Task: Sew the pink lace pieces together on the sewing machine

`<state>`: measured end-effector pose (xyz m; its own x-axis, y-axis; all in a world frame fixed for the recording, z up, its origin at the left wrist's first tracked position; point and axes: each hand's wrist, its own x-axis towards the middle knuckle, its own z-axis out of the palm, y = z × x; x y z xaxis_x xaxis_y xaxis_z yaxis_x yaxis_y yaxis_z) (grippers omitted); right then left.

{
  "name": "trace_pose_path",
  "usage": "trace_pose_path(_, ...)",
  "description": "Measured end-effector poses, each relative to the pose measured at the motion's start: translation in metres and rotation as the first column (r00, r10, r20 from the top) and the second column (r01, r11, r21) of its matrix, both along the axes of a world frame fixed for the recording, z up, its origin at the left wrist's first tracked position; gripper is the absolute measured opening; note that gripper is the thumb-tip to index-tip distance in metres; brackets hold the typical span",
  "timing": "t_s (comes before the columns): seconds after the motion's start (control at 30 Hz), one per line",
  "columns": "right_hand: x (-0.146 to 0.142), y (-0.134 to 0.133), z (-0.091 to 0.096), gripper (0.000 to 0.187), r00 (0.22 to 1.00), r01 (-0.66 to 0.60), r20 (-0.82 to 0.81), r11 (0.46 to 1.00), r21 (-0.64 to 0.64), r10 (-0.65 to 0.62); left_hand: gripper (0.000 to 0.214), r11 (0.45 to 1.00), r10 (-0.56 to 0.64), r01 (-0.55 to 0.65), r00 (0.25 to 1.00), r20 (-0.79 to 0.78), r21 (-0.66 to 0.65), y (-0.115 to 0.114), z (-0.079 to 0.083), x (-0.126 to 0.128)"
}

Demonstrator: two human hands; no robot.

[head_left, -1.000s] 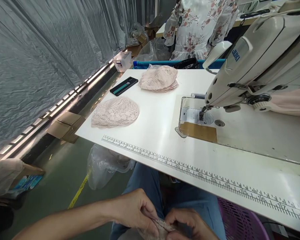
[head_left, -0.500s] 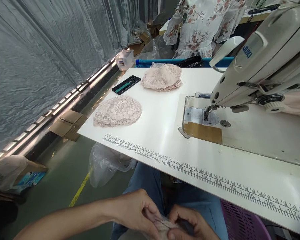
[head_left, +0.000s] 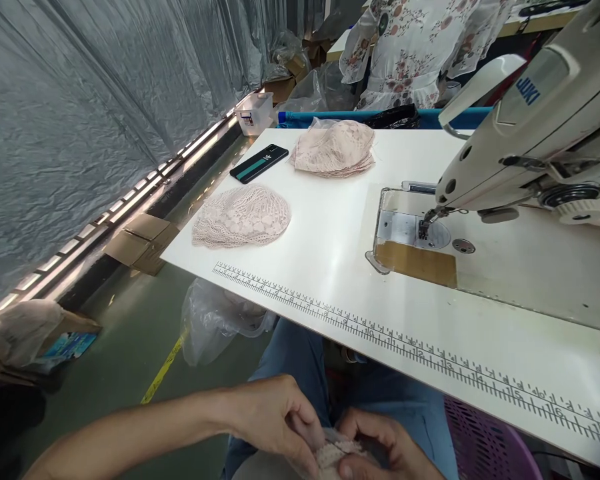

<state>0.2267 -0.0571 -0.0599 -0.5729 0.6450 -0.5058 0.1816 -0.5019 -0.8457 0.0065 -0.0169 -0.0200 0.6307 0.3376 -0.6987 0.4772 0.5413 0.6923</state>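
Note:
At the bottom edge, over my lap, my left hand (head_left: 275, 420) and my right hand (head_left: 385, 447) both pinch a small piece of pale pink lace (head_left: 333, 455). Fingers of both hands are curled closed on it. Most of the lace is hidden by my fingers and cut off by the frame. On the white sewing table (head_left: 330, 267) lies a flat pile of the same lace (head_left: 241, 217) near the left edge. A second lace pile (head_left: 335, 148) lies farther back. The white sewing machine (head_left: 530, 127) stands at the right, its needle (head_left: 423, 227) over the metal plate.
A black phone (head_left: 259, 163) lies on the table's far left. A printed ruler (head_left: 405, 347) runs along the front edge. A person in a floral top (head_left: 410, 47) stands behind the table. Cardboard boxes (head_left: 140, 241) and a plastic bag (head_left: 220, 320) sit on the floor; a purple basket (head_left: 485, 447) is at my right.
The view has drifted, so the table and machine appear shifted slightly right. My hands stay low over my lap, fingers working the lace a little.

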Motion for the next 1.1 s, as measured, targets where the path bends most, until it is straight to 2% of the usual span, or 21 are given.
trace_pose_path(0.2, 0.004, -0.003, -0.019, 0.039, 0.983, 0.025, -0.183, 1.0, 0.019, -0.021, 0.057, 0.999, -0.017, 0.017, 1.0, -0.006, 0.052, 0.001, -0.001, -0.003)
trace_pose_path(0.3, 0.006, -0.004, -0.023, 0.039, 0.978, 0.057, -0.204, 0.998, 0.038, -0.048, 0.053, 0.994, -0.033, 0.037, 0.999, -0.043, 0.105, -0.001, -0.003, -0.004)
trace_pose_path(0.53, 0.007, -0.005, -0.018, 0.039, 0.979, 0.111, -0.178, 0.993, 0.032, -0.104, 0.052, 0.998, 0.035, -0.037, 0.999, 0.033, 0.048, -0.004, -0.003, -0.005)
trace_pose_path(0.7, 0.01, -0.003, -0.017, 0.035, 0.974, -0.028, -0.228, 0.999, -0.032, 0.02, 0.048, 0.994, 0.036, -0.044, 0.996, 0.076, 0.103, -0.002, -0.001, -0.003)
trace_pose_path(0.83, 0.01, -0.002, -0.021, 0.031, 0.961, -0.06, -0.271, 0.998, -0.034, 0.048, 0.046, 0.985, -0.003, 0.0, 1.0, 0.02, 0.17, 0.0, 0.003, -0.003)
trace_pose_path(0.97, 0.006, -0.004, -0.021, 0.031, 0.962, 0.011, -0.273, 1.0, -0.001, -0.011, 0.052, 0.992, 0.012, -0.011, 1.0, -0.003, 0.123, -0.002, 0.003, -0.004)
trace_pose_path(1.1, 0.003, -0.009, -0.019, 0.033, 0.968, 0.081, -0.239, 0.997, -0.015, -0.082, 0.044, 0.988, 0.028, -0.029, 1.0, 0.011, 0.15, -0.004, -0.002, -0.004)
